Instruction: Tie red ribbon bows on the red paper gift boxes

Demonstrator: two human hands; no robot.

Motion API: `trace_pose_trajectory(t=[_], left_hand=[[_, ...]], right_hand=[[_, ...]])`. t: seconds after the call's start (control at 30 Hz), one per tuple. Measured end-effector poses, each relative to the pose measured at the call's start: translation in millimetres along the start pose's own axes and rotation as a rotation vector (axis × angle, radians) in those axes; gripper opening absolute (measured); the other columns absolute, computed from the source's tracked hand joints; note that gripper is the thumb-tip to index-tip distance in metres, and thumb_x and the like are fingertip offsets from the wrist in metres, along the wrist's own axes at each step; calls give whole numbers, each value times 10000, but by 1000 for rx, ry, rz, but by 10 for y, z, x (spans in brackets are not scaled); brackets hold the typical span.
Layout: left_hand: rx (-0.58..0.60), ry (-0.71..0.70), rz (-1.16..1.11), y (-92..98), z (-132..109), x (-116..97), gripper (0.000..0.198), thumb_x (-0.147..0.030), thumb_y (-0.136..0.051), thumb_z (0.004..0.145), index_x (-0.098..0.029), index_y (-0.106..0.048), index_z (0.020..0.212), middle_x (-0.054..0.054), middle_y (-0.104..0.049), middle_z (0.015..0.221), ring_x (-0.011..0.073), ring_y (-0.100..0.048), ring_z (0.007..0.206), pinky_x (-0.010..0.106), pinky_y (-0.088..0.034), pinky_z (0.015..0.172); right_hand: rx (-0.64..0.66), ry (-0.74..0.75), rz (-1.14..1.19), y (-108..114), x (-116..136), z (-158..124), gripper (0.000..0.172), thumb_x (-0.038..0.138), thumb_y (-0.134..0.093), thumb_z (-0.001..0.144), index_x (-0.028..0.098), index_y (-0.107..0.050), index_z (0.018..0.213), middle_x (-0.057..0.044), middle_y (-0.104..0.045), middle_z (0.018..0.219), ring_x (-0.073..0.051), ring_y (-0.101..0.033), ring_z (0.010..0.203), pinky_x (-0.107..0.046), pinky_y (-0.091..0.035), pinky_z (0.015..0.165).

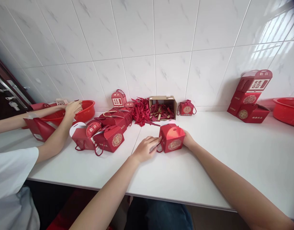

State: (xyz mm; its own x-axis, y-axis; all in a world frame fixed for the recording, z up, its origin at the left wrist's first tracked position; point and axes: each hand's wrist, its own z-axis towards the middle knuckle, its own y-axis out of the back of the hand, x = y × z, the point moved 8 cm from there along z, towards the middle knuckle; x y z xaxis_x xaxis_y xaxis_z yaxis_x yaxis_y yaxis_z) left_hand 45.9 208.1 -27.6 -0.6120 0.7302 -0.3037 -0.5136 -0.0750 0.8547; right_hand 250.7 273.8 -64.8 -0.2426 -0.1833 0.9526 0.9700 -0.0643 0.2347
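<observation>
A small red gift box [172,138] with a gold round emblem and a cord handle stands on the white table [209,166] in front of me. My left hand [145,149] rests at its left side, fingers curled against the box and its cord. My right hand [189,140] presses the box's right side, mostly hidden behind it. Both hands hold the box between them.
A cluster of red gift boxes [106,134] lies left of centre. Behind are a ribbon pile [141,110], a cardboard box of ribbons [162,108] and a single red box [186,108]. Stacked boxes [251,95] and a red basin [288,110] stand right. A co-worker's hands [72,107] reach a red basin [86,110] at left.
</observation>
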Motion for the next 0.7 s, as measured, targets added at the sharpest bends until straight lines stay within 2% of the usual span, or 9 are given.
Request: trace_pose_trajectory(t=[0.07,0.13,0.2,0.3,0.37,0.43,0.57,0.63,0.7], left_hand=[[57,35,143,-59,9,18,404,-215,-460,861,-259,-541,1255,20,-570,1261,181,-489,1149,307,-376,1019],[29,238,273,-26,48,262,332,-248,-435,877,-246,-588,1172,42,-576,1215,201,-493,1134,330,-391,989],[-18,417,365,25,119,545,297,-262,-437,863,-195,-613,1093,100,-574,1157,257,-501,1101,398,-408,938],[-53,552,452,50,315,892,296,-247,-475,804,-156,-605,1053,134,-572,1103,295,-509,1057,433,-417,882],[-69,584,487,50,468,1054,322,-228,-482,773,-154,-594,1066,133,-570,1134,292,-501,1075,426,-410,892],[-97,601,511,61,602,1176,368,-219,-482,753,-144,-581,1099,149,-519,1262,310,-448,1159,462,-362,955],[-147,634,528,97,790,1394,444,-222,-496,732,-131,-559,1162,147,-289,1492,355,-247,1328,557,-183,1055],[-159,656,518,121,851,1496,435,-238,-498,736,-117,-573,1147,167,-312,1480,368,-234,1334,578,-166,1048],[-167,656,501,147,898,1548,399,-245,-486,753,-109,-598,1111,183,-444,1389,366,-264,1321,576,-174,1042]], right_hand=[[-17,-22,139,69,-10,-20,355,350,-570,684,196,-660,992,-63,-692,1043,-267,-630,941,-358,-494,781],[-61,-54,261,144,-42,-30,324,384,-586,648,175,-665,882,-76,-704,960,-251,-646,822,-339,-498,691],[-111,-76,364,197,-76,-25,285,388,-612,604,171,-660,783,-74,-708,886,-234,-639,747,-322,-486,638],[-162,-76,472,215,-91,-3,250,392,-623,587,185,-661,722,-51,-702,777,-216,-621,690,-309,-473,604],[-150,-59,506,184,-64,8,237,396,-618,609,190,-671,713,-48,-696,742,-219,-614,691,-310,-472,603],[-105,-30,513,134,-6,3,227,396,-605,647,191,-676,714,-52,-695,756,-220,-609,703,-310,-474,612],[-26,61,462,60,175,-58,241,397,-528,753,196,-658,726,-34,-677,757,-191,-587,679,-293,-467,623],[-30,102,411,57,259,-90,241,380,-496,789,199,-647,740,-22,-663,735,-178,-577,657,-281,-464,614],[-100,140,341,105,318,-117,244,379,-497,801,196,-641,729,-18,-655,714,-173,-575,631,-273,-463,590]])
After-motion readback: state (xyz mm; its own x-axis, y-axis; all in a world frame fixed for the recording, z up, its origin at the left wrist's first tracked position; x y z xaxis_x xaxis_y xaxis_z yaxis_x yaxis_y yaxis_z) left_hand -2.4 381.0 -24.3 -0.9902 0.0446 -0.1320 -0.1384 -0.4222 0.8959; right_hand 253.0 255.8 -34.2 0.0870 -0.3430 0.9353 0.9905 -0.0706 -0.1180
